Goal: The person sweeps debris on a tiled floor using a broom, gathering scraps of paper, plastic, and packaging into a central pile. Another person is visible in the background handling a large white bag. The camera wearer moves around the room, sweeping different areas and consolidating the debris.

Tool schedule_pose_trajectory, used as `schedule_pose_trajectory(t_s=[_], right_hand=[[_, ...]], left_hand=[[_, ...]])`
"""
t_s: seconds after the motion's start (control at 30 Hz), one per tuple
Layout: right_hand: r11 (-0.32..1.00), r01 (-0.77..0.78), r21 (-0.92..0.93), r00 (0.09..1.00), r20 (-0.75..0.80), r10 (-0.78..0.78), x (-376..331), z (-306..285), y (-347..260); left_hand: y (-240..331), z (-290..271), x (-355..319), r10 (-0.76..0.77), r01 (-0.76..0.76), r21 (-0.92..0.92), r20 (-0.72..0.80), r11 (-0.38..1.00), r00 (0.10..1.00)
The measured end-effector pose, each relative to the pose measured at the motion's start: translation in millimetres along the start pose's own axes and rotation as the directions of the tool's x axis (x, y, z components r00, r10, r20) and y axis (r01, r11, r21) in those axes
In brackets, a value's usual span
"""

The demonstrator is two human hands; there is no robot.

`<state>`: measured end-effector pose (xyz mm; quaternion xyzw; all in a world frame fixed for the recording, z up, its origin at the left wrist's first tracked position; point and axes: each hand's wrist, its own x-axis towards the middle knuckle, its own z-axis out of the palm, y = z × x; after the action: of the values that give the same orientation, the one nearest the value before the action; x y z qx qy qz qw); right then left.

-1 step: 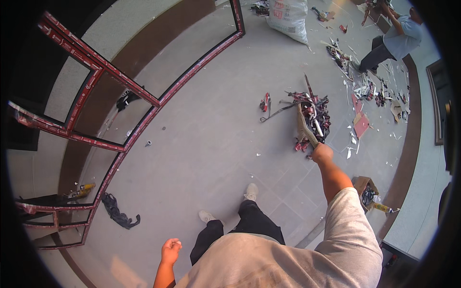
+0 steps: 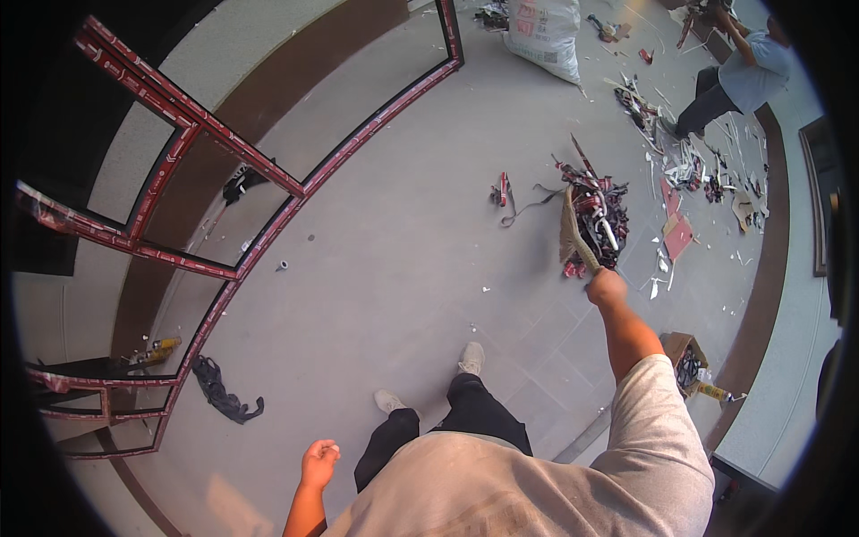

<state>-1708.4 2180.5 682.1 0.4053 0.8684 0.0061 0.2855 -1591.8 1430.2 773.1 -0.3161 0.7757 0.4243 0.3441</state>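
Note:
My right hand is wrapped round the narrow end of a tan, fan-shaped hand broom, reaching out ahead and to the right. The broom's wide part is against the left side of a heap of scraps, made of tangled dark red, black and white strips on the floor. A grey strip trails left from the heap, near a small red and white piece. Down at the lower left, my left hand hangs with its fingers curled, well apart from everything; whatever is in it, if anything, is hidden.
Red-taped window frames stand along the left. A dark cloth lies beside them. A white sack stands at the far side. Debris litters the right, where another person works. A cardboard box is at right.
The broom and the heap of scraps have shifted slightly up and to the right in view, and the trailing grey strip has changed shape. My left hand barely differs.

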Motion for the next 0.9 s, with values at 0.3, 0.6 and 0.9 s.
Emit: schedule_pose_trajectory(t_s=[0.3, 0.6, 0.9], right_hand=[[0.813, 0.296, 0.502, 0.935, 0.019, -0.353, -110.0, 29.9, -113.1], [0.612, 0.679, 0.406, 0.582, 0.210, -0.785, -284.7, 95.6, -522.2], [0.642, 0.745, 0.183, 0.541, 0.397, -0.741, -334.0, 137.1, -864.9]], left_hand=[[-73.3, -45.5, 77.3, 0.057, -0.058, 0.020, 0.031, 0.998, 0.998], [-107.9, -190.4, 190.2, -0.100, 0.101, -0.035, 0.034, 0.994, 0.994], [-90.7, -344.6, 210.6, -0.222, 0.116, -0.505, -0.156, 0.856, 0.962]])
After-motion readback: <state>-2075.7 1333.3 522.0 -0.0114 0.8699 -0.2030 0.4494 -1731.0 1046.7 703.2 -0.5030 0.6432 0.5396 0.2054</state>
